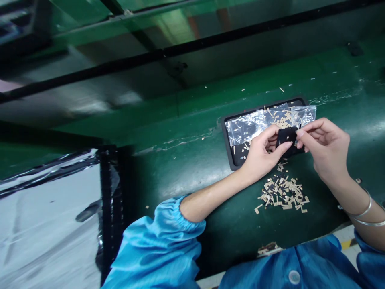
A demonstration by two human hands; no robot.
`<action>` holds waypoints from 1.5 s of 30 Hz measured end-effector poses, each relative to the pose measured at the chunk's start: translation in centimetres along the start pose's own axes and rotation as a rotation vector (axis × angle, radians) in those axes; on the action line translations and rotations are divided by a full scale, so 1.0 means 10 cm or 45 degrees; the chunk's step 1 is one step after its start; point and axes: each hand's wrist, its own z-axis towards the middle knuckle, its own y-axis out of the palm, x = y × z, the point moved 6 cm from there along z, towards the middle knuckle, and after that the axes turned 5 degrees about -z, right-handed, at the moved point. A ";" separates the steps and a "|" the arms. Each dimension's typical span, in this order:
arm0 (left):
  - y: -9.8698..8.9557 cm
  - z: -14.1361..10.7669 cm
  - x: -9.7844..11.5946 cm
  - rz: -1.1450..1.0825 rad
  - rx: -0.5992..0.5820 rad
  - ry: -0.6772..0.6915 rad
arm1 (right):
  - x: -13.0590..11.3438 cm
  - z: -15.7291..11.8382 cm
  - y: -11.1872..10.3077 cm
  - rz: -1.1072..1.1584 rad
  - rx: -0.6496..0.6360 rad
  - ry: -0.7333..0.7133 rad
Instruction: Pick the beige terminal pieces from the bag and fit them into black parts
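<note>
My left hand [264,150] grips a small flat black piece [287,137] by its left side, with the thumb across its face. Small light spots show on that face. At the piece's right edge, my right hand [325,148] is closed with thumb and forefinger pinched together; what lies between the fingertips is too small to make out. Both hands are over the front right of a black tray [230,154]. Inside the tray lie a clear plastic bag [249,127] and many small beige pieces [282,119]. Nearer me, a loose pile of beige and black pieces [284,192] rests on the table.
The green tabletop [168,172] has stray bits scattered on it. A dark-framed panel with a whitish surface [51,224] stands at the left. Along the back runs a glossy partition with a black rail [210,40]. The table's front edge [267,249] is chipped.
</note>
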 end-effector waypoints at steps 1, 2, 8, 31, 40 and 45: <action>0.00 0.01 -0.01 -0.025 0.001 -0.032 | 0.00 0.01 -0.01 0.012 0.003 -0.008; 0.00 0.01 -0.02 -0.052 0.001 -0.066 | 0.00 0.02 -0.01 0.025 0.004 -0.011; -0.01 0.04 -0.06 -0.163 -0.015 -0.154 | 0.06 0.07 0.02 0.135 -0.118 0.082; 0.11 0.04 -0.09 -0.337 -0.345 -0.259 | 0.02 0.12 0.06 0.439 -0.435 0.126; -0.04 0.00 0.13 0.373 0.020 0.348 | -0.05 0.00 0.02 0.260 -0.229 -0.075; -0.03 -0.02 0.14 0.480 -0.028 0.430 | -0.09 -0.01 0.03 0.207 -0.243 -0.123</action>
